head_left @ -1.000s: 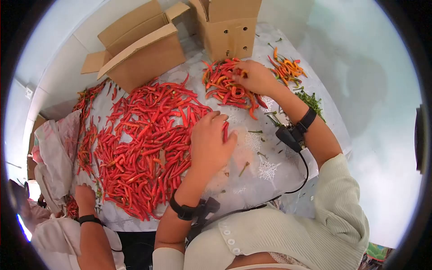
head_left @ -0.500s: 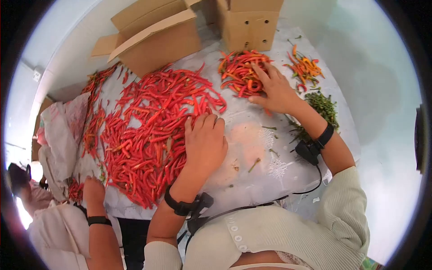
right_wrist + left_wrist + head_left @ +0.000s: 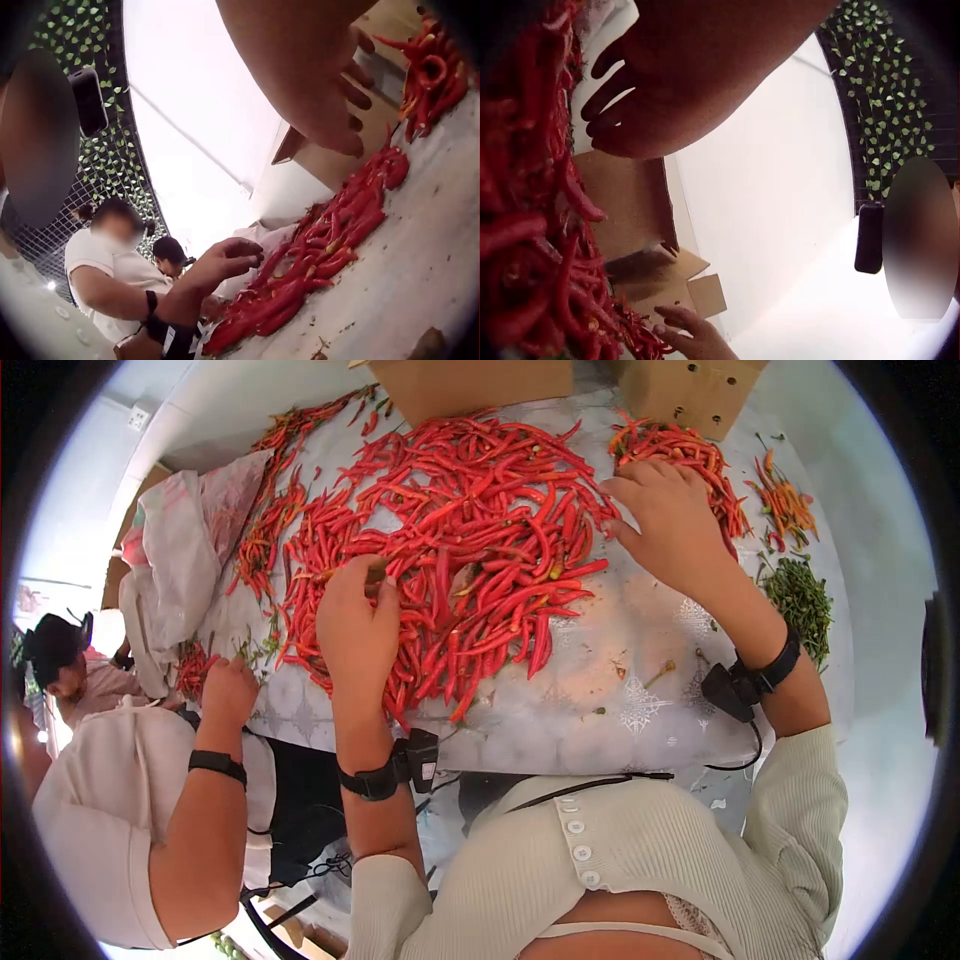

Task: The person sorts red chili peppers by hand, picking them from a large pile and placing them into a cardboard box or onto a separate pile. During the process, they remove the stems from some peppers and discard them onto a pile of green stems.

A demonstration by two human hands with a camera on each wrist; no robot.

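A broad pile of red chili peppers (image 3: 480,520) covers the middle of the table. Over its left part is my left hand (image 3: 355,625), fingers loosely bent and nothing seen in them; the right wrist view shows the same left hand (image 3: 221,266) just above the peppers. My right hand (image 3: 670,520) hovers between this pile and a smaller heap of red and orange chilies (image 3: 690,448), overlapping the heap's near side. In the right wrist view the fingers of the right hand (image 3: 319,82) hang relaxed and apart, with no pepper between them.
Two cardboard boxes, one plain (image 3: 480,388) and one with holes (image 3: 690,395), stand at the back. To the right lie orange chilies (image 3: 788,505) and a heap of green stems (image 3: 800,605). Another person's hand (image 3: 228,690) works at the left, near a whitish sack (image 3: 180,550).
The head view has swung left. My right hand has let go of the small heap, its fingers loosening, and shifted left. My left hand has moved from the big pile's right edge to its left part.
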